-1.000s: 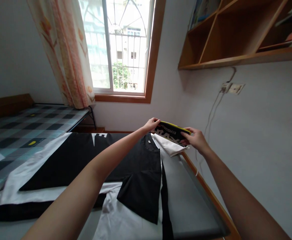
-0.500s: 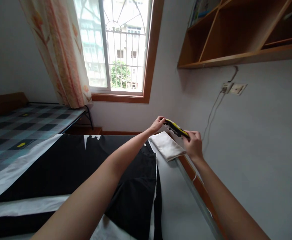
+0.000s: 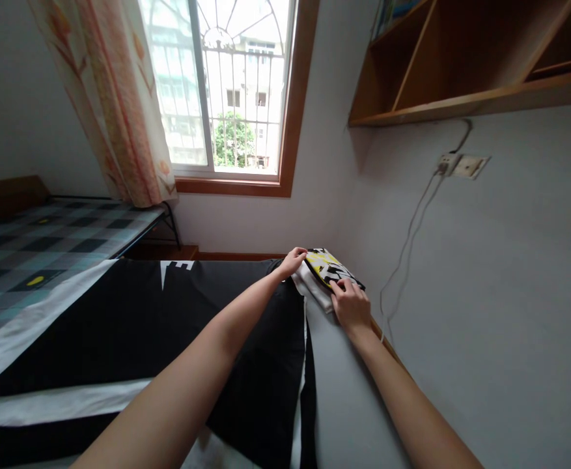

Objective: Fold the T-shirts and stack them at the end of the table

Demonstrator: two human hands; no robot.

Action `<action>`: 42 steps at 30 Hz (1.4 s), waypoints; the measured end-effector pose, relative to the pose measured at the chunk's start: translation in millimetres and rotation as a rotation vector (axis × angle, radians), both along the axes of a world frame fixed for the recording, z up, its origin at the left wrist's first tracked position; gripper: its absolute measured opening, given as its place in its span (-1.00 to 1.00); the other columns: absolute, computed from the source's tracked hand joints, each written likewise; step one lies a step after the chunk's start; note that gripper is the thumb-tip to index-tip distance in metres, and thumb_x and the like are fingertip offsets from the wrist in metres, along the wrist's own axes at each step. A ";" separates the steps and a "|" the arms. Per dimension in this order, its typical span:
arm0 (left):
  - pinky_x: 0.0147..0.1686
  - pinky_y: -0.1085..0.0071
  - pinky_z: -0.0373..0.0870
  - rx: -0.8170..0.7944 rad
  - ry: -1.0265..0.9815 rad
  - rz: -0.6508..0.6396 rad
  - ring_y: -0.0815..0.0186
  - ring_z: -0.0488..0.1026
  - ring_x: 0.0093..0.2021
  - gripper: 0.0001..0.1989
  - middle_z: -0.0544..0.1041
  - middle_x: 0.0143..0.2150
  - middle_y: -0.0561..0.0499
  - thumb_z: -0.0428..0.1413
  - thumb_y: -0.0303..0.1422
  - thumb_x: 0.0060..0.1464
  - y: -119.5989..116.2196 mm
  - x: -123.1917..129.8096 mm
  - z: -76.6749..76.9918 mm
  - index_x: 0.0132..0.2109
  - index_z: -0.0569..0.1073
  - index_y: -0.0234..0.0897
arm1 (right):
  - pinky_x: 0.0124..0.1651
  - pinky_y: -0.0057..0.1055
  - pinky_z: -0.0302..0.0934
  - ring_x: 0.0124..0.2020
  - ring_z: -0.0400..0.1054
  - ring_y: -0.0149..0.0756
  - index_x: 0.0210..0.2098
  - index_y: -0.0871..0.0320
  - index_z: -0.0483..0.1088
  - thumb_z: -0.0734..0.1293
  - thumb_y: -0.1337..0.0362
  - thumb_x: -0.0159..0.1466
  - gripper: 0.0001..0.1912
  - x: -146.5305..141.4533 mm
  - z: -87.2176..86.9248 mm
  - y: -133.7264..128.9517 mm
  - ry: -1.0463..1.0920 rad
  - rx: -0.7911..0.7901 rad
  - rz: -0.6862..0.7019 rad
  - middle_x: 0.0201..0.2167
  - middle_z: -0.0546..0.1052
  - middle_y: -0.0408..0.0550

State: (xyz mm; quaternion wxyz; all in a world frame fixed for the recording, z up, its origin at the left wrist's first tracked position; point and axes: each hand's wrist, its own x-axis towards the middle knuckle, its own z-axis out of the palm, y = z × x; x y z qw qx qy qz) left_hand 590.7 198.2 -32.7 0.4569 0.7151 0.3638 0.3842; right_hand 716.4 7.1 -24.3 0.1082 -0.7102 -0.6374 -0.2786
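A folded piece of cloth (image 3: 331, 266), patterned in black, white and yellow, lies on top of a folded white cloth (image 3: 313, 286) at the table's far right corner. My left hand (image 3: 293, 262) pinches its far left corner. At the near edge my right hand (image 3: 351, 305) grips the same patterned cloth, its fingers bent over the dark border. Left of the stack, a black garment with white panels and lettering (image 3: 207, 312) is spread over the table, partly hidden beneath my left forearm.
The pale tabletop (image 3: 348, 397) shows right of the garment and meets the wall. A power cable (image 3: 415, 228) hangs from the socket (image 3: 465, 165). Wooden shelves (image 3: 441, 107) jut out above. At left stand a bed with a checked cover (image 3: 80, 231) and a curtain (image 3: 114, 98) beside the window.
Both hands have come down with the patterned cloth, which was held raised and edge-on and now rests flat on the white cloth. My right hand has moved left and nearer.
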 end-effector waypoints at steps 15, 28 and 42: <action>-0.20 0.44 0.39 0.129 -0.015 0.067 0.38 0.45 -0.33 -0.80 0.50 -0.35 0.05 0.04 -0.49 0.14 -7.5 -13.4 -29.7 -0.09 0.46 -0.28 | -0.12 -0.24 0.02 -0.15 0.24 -0.13 0.03 0.19 0.45 0.22 0.39 0.30 -0.67 4.6 -19.2 -5.5 -0.076 0.094 0.192 -0.19 0.48 0.09; -0.16 0.35 0.42 0.155 0.090 0.093 0.35 0.41 -0.35 -0.82 0.46 -0.38 0.03 0.06 -0.53 0.11 -4.4 -12.6 -36.2 -0.15 0.50 -0.31 | -0.10 -0.24 0.03 -0.17 0.23 -0.13 -0.02 0.18 0.49 0.29 0.35 0.24 -0.68 7.0 -27.9 0.3 -0.023 0.053 0.319 -0.24 0.47 0.05; 0.19 0.24 0.27 0.309 0.109 0.064 0.20 0.33 0.14 -0.58 0.35 0.07 -0.14 0.11 -0.60 -0.02 -33.5 -62.5 -33.8 0.02 0.49 -0.28 | -0.10 -0.25 0.05 -0.17 0.22 -0.11 -0.04 0.19 0.45 0.23 0.25 0.28 -0.69 -4.7 -31.5 -1.0 0.014 -0.001 0.245 -0.22 0.43 0.07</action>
